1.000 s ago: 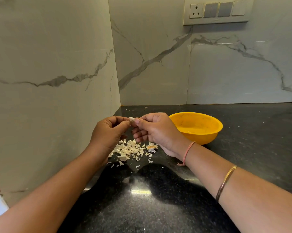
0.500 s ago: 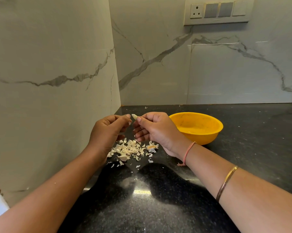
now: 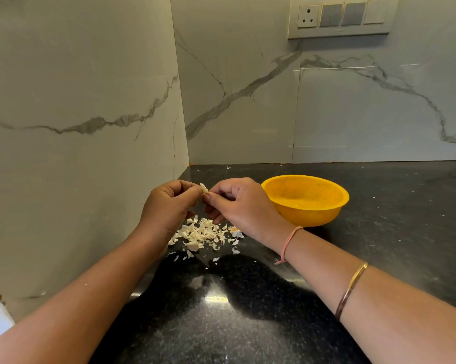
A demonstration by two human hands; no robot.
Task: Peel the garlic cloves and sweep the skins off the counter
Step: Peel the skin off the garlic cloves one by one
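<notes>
Two pale stone walls with wiggly grey lines join each other: the left wall (image 3: 77, 101) and the back wall (image 3: 353, 114). High on the back wall is a long switch plate (image 3: 339, 32), with a plug socket (image 3: 308, 16) at its left end and grey switches (image 3: 332, 15) beside it. Below is a shiny black counter (image 3: 405, 219) with tiny specks, and a bright spot of light (image 3: 216, 299) shines on it near the front.

The glossy black speckled stone counter (image 3: 392, 232) runs back into a corner of white veined wall tiles. A loose heap of pale papery garlic skins (image 3: 203, 233) lies on it near the left wall, with a few flakes scattered towards the near side. To the right of the heap a round yellow plastic bowl (image 3: 308, 216) stands upright, apart from the skins
</notes>
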